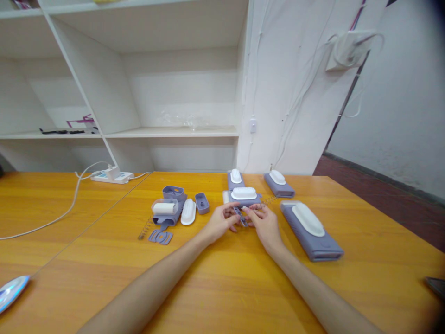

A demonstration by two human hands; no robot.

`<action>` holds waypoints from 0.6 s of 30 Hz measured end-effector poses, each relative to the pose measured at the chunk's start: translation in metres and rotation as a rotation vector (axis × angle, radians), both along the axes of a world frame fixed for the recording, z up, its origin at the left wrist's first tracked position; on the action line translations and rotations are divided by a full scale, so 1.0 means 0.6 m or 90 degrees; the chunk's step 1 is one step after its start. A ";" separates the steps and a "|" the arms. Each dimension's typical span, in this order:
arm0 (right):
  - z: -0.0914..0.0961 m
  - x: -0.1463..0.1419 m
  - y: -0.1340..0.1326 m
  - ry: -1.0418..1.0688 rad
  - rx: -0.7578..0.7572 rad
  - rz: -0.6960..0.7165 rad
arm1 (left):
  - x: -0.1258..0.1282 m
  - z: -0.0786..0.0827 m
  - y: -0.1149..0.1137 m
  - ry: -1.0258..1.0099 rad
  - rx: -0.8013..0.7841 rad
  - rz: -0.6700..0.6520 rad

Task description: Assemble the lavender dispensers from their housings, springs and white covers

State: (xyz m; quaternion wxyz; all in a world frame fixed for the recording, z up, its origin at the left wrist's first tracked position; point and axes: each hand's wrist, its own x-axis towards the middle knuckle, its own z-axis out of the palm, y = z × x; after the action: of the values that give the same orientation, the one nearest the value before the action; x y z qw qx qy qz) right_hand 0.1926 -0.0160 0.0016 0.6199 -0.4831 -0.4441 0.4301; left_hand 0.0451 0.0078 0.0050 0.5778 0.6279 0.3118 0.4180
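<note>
My left hand (219, 222) and my right hand (264, 223) meet over the middle of the wooden table (222, 283). Between their fingertips they pinch a small lavender plastic piece (240, 217). Just behind the fingers lies a lavender unit with a white oval top (244, 195), and a thin metal spring (269, 200) lies beside it to the right. Both hands' fingers are curled in a pinch.
Left of the hands lie a lavender holder with a white roller (165, 209), a white oval cover (188, 212), small lavender cups (202, 202), flat lavender clips (160, 237) and a spring (145, 228). A large assembled unit (311, 229) lies right. A power strip (111, 175) sits at the back left.
</note>
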 end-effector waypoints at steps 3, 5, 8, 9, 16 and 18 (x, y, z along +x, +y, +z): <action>0.001 0.000 -0.001 0.003 -0.002 0.000 | 0.000 -0.001 0.001 0.001 0.001 0.001; 0.001 0.000 -0.001 0.005 -0.002 0.006 | 0.000 -0.002 0.001 0.000 -0.001 0.001; 0.002 0.000 0.000 0.003 0.000 0.009 | 0.000 -0.001 0.000 -0.005 -0.007 0.000; 0.002 0.000 0.000 0.001 0.001 0.008 | 0.000 0.000 0.000 -0.006 -0.009 0.000; 0.005 -0.003 -0.004 0.029 0.015 0.025 | 0.001 0.002 -0.001 -0.010 -0.020 0.002; 0.005 -0.003 -0.004 0.036 0.020 0.029 | 0.000 0.001 -0.001 -0.010 -0.018 -0.001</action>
State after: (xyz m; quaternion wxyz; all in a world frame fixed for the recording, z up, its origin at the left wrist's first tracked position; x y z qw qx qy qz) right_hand 0.1906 -0.0187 0.0049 0.6299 -0.4508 -0.4438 0.4506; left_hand 0.0453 0.0072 0.0058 0.5896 0.6165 0.3127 0.4178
